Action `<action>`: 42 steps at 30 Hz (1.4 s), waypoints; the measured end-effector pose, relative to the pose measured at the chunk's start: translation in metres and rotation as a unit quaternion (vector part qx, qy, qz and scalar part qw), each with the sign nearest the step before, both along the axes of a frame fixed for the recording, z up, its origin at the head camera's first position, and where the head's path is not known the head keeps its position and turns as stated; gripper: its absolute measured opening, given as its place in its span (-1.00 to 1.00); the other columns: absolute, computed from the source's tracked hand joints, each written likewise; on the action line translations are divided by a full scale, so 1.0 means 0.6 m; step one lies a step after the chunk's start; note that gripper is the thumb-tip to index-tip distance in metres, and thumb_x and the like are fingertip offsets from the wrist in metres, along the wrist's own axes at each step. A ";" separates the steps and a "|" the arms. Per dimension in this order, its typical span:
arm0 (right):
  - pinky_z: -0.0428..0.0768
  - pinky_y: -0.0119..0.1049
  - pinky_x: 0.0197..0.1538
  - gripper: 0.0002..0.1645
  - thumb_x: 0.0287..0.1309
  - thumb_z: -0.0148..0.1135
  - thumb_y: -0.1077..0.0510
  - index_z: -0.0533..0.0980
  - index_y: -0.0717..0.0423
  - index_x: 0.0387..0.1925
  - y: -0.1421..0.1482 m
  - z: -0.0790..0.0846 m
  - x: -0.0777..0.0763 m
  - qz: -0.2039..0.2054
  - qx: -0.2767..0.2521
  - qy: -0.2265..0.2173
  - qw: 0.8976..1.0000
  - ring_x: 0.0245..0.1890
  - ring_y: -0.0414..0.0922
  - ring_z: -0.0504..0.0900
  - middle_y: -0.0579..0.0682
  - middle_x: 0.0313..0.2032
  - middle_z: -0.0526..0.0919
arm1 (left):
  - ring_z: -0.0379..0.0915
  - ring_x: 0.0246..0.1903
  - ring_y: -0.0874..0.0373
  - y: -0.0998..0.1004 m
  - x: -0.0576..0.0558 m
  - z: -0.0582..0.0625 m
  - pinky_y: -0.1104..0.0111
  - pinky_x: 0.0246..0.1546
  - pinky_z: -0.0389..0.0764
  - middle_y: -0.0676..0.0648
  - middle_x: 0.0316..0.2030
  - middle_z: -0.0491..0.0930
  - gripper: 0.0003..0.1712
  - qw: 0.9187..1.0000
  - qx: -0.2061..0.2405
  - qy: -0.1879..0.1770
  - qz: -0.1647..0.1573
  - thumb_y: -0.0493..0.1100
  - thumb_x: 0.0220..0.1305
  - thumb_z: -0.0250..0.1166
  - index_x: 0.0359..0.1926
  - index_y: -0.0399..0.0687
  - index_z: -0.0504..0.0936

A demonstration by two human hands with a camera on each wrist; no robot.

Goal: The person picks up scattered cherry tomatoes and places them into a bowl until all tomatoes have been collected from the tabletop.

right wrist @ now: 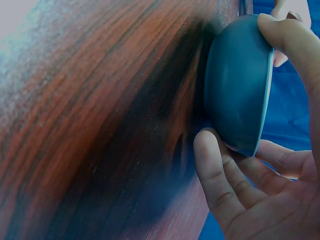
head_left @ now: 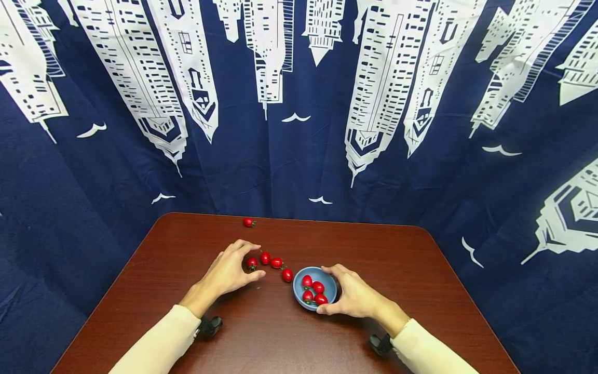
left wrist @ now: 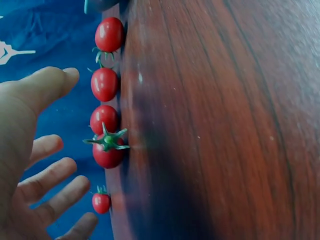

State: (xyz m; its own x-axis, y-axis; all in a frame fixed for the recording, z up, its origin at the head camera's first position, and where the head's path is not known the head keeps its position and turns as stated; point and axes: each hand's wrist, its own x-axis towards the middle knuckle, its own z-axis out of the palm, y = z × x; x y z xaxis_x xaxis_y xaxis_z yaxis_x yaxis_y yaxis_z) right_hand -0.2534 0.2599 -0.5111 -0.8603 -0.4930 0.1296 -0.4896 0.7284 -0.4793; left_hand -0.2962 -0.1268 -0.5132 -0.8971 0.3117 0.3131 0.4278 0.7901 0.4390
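From where I stand, the left hand [head_left: 227,272] has thumb and fingers apart around the stemmed tomato [head_left: 252,262], though I can't quite tell whether a fingertip touches it; I'd close softly on its red sides, without nudging the three loose tomatoes [head_left: 276,263] just right of that grip. Farther right, the right hand [head_left: 352,293] clasps the bowl [head_left: 329,283] at its rim, four tomatoes [head_left: 318,286] inside, a hold best kept level and steady
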 end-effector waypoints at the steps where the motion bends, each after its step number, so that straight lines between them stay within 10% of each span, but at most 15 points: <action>1: 0.80 -0.14 0.34 0.28 0.00 0.84 -0.45 0.56 0.17 0.57 0.000 0.000 0.000 0.000 -0.001 0.000 1.000 0.21 -0.12 0.78 -0.06 0.29 0.76 | 0.70 0.37 -0.15 -0.002 -0.001 -0.001 -0.26 0.29 0.72 -0.06 0.35 0.74 -0.17 1.000 -0.001 -0.004 0.004 0.23 0.29 0.75 0.48 0.06 0.75; 22: 0.79 -0.10 0.37 0.26 0.01 0.84 -0.42 0.57 0.18 0.55 0.002 0.000 0.002 0.000 -0.003 -0.008 1.000 0.23 -0.09 0.77 -0.05 0.30 0.76 | 0.71 0.37 -0.23 -0.011 -0.020 -0.027 -0.24 0.44 0.71 -0.11 0.29 0.82 -0.36 0.998 0.001 -0.054 0.024 0.08 0.33 0.74 0.35 -0.01 0.82; 42: 0.79 -0.12 0.36 0.26 0.01 0.84 -0.43 0.56 0.16 0.56 0.002 0.000 0.000 0.001 -0.003 -0.009 1.000 0.23 -0.10 0.76 -0.06 0.29 0.75 | 0.83 0.02 -0.01 -0.012 -0.023 -0.026 -0.02 0.22 0.83 -0.03 -0.04 0.88 -0.63 0.999 0.029 -0.029 0.014 -0.13 0.34 0.74 0.13 -0.04 0.92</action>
State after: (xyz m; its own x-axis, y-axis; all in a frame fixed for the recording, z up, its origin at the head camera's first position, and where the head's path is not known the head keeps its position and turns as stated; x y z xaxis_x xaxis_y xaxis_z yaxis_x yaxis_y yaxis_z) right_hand -0.2535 0.2613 -0.5109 -0.8620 -0.4931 0.1177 -0.4819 0.7249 -0.4923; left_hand -0.3098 -0.1342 -0.5287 -0.9219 0.2698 0.2780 0.3795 0.7732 0.5080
